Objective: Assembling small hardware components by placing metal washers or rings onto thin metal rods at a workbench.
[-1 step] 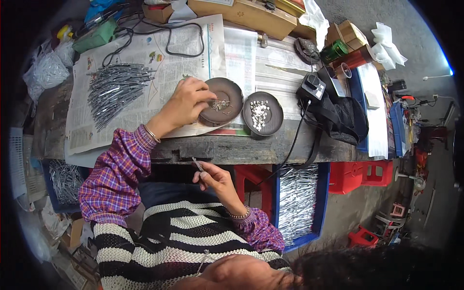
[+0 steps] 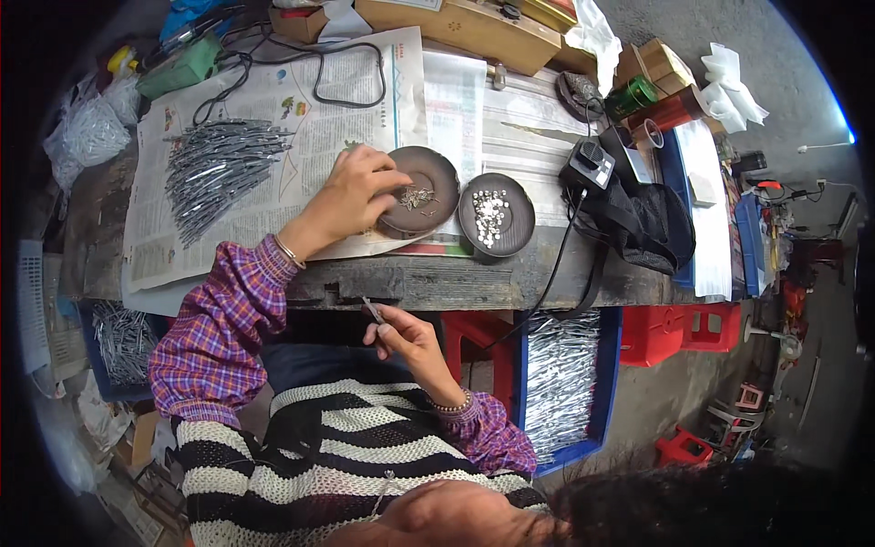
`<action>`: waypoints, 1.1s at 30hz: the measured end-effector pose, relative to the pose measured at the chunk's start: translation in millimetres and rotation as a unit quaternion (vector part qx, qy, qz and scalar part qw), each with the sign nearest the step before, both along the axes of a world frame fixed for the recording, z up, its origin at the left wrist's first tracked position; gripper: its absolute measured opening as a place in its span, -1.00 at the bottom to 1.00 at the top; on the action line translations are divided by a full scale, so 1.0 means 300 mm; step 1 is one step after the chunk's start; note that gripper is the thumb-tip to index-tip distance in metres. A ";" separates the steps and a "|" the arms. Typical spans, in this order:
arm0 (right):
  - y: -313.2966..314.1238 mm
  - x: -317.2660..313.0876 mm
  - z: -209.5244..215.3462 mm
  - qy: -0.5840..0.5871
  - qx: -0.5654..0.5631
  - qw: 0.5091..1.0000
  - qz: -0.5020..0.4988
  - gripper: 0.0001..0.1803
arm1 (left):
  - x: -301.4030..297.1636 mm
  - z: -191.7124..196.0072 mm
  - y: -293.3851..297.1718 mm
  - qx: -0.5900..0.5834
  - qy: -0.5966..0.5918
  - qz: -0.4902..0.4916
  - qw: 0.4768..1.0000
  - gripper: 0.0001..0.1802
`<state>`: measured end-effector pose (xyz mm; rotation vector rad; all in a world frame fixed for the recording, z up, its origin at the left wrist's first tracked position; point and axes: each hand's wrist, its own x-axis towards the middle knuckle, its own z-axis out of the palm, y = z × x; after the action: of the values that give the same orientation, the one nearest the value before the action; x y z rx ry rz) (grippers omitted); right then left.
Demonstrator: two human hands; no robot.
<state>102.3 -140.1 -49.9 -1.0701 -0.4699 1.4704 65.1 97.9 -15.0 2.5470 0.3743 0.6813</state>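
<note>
My left hand [image 2: 359, 187] reaches over the left brown round dish [image 2: 437, 164], its fingers curled and fingertips close together at a heap of tiny metal parts [image 2: 416, 199]. Whatever is between those fingertips is too small to make out. Lower down, in front of the table edge, my right hand [image 2: 407, 341] pinches a slim grey metal piece [image 2: 372, 308] between thumb and fingers, one end poking up. Beside the first dish stands a second dark round dish [image 2: 521, 214] with small shiny silver bits [image 2: 489, 217].
A pile of slim grey metal pieces [image 2: 219, 173] lies on newspaper [image 2: 337, 123] at left. Blue bins [image 2: 606, 383] of metal pieces sit below the table on both sides. A black device [image 2: 588, 166] with a cable and a black bag [image 2: 643, 223] lie to the right.
My left hand's fingertips have shifted very slightly over the dish. The right hand stays in place with the metal piece.
</note>
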 end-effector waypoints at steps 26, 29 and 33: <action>-0.004 0.074 0.049 -0.007 -0.007 0.995 -0.103 -0.64 | 0.056 0.004 -0.033 -0.079 -0.063 0.001 0.995 -0.97; 0.000 0.078 0.057 -0.016 0.003 0.991 -0.130 -0.63 | 0.036 0.026 -0.032 -0.151 -0.069 -0.007 0.986 -0.94; 0.012 0.098 0.062 -0.044 0.033 0.986 -0.158 -0.62 | -0.014 0.052 -0.055 -0.282 -0.032 -0.028 0.958 -0.93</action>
<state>131.6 -136.4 -31.3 -1.1051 -0.3879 1.1238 61.0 81.4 0.5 1.9807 0.4039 0.5387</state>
